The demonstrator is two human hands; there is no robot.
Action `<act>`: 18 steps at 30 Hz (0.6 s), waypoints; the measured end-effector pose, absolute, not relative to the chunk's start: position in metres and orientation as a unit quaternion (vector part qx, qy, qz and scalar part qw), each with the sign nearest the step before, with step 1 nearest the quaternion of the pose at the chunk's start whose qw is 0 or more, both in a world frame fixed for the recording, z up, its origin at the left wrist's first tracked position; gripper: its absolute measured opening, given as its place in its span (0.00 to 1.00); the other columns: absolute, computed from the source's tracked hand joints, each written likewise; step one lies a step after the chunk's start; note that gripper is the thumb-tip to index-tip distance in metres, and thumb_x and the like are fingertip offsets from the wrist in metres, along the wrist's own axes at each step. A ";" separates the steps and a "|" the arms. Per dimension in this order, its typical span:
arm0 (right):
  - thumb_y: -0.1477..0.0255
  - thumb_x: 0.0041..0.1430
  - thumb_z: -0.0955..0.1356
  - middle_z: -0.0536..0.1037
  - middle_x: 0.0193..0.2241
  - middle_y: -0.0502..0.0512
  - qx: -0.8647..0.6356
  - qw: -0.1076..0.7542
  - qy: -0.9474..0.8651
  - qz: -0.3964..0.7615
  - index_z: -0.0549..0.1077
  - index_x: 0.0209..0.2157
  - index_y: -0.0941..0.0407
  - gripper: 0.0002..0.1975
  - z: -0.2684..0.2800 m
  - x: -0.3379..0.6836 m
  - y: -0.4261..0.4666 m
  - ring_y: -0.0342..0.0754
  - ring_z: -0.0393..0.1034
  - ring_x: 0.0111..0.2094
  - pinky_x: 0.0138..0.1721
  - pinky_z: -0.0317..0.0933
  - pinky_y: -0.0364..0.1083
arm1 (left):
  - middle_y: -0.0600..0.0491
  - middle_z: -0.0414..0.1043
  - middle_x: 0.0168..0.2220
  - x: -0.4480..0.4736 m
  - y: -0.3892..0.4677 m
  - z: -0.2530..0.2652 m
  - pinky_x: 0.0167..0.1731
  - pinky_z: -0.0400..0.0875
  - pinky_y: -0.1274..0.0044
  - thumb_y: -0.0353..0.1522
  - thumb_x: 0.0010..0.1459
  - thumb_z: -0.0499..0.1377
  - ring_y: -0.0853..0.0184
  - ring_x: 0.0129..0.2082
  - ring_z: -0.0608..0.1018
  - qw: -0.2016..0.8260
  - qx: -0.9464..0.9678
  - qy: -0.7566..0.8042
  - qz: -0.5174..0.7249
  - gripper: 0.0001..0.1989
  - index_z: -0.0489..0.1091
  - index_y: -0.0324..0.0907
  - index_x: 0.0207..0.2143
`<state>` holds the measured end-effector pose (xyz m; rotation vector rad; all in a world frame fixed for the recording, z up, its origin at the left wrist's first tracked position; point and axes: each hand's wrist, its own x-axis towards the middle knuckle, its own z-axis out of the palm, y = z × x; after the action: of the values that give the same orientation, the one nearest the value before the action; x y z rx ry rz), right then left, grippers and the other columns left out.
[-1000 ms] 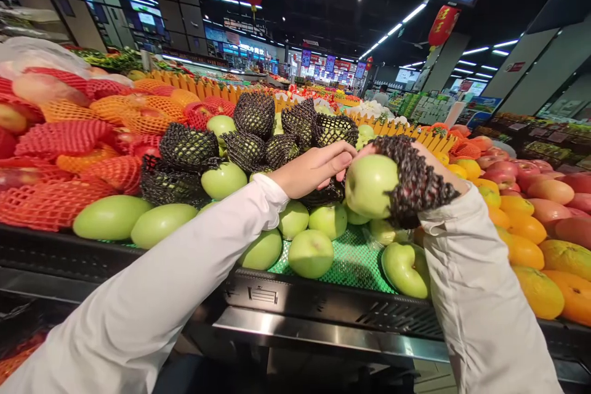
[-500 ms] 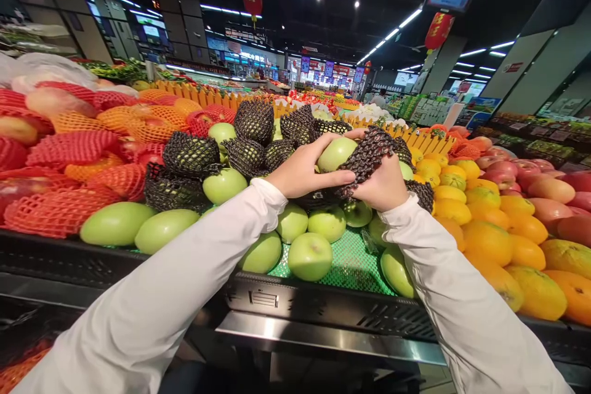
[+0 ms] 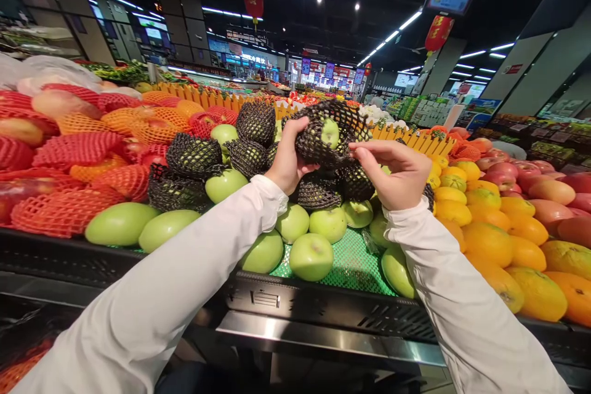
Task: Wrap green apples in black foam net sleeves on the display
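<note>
A green apple sits inside a black foam net sleeve, held up over the display; its green skin shows through the sleeve's open end. My left hand is closed round the left side of the sleeved apple, thumb up along it. Between thumb and fingertips, my right hand pinches the right edge of the net sleeve. Below lie bare green apples on a green mat, and more apples in black nets are stacked behind and to the left.
Oranges and red apples are heaped on the right. Fruit in red and orange foam nets fills the left. A black tray edge runs along the front. An orange picket fence stands behind the fruit.
The black net sleeve now covers most of the apple, which was largely bare on its left side. My right hand has shifted from gripping round the sleeve to pinching its edge.
</note>
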<state>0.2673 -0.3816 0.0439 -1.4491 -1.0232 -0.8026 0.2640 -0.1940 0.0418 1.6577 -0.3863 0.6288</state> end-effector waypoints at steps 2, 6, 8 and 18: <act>0.66 0.60 0.72 0.81 0.29 0.53 -0.599 0.590 -0.419 -0.342 0.77 0.34 0.53 0.06 0.046 0.266 -0.382 0.48 0.78 0.30 0.33 0.74 0.48 | 0.49 0.71 0.33 0.261 -0.193 0.047 0.17 0.62 0.80 0.56 0.64 0.40 0.71 0.24 0.72 0.708 0.642 -0.132 0.262 0.29 0.63 0.43 0.44; 0.58 0.54 0.74 0.78 0.26 0.50 -0.633 0.657 -0.363 -0.188 0.73 0.36 0.53 0.14 0.048 0.278 -0.380 0.45 0.73 0.21 0.21 0.66 0.44 | 0.52 0.70 0.31 0.251 -0.200 0.054 0.15 0.61 0.81 0.48 0.61 0.48 0.72 0.22 0.70 0.849 0.458 -0.112 0.240 0.18 0.66 0.44 0.40; 0.55 0.48 0.74 0.78 0.26 0.49 -0.653 0.675 -0.332 -0.086 0.70 0.35 0.52 0.19 0.046 0.285 -0.377 0.45 0.72 0.19 0.19 0.63 0.44 | 0.54 0.68 0.26 0.249 -0.205 0.054 0.14 0.60 0.81 0.45 0.59 0.52 0.72 0.21 0.69 0.865 0.419 -0.137 0.239 0.15 0.66 0.44 0.36; 0.57 0.45 0.77 0.69 0.28 0.46 -0.618 0.705 -0.348 0.017 0.69 0.38 0.52 0.23 0.040 0.289 -0.377 0.40 0.62 0.23 0.24 0.70 0.43 | 0.50 0.73 0.27 0.252 -0.203 0.044 0.26 0.76 0.73 0.50 0.49 0.61 0.59 0.40 0.80 0.810 0.521 -0.177 0.205 0.19 0.64 0.45 0.28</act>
<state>0.2893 -0.3771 0.0395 -1.3727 -0.7726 0.0370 0.2525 -0.2029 0.0439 1.1125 -0.3779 0.4376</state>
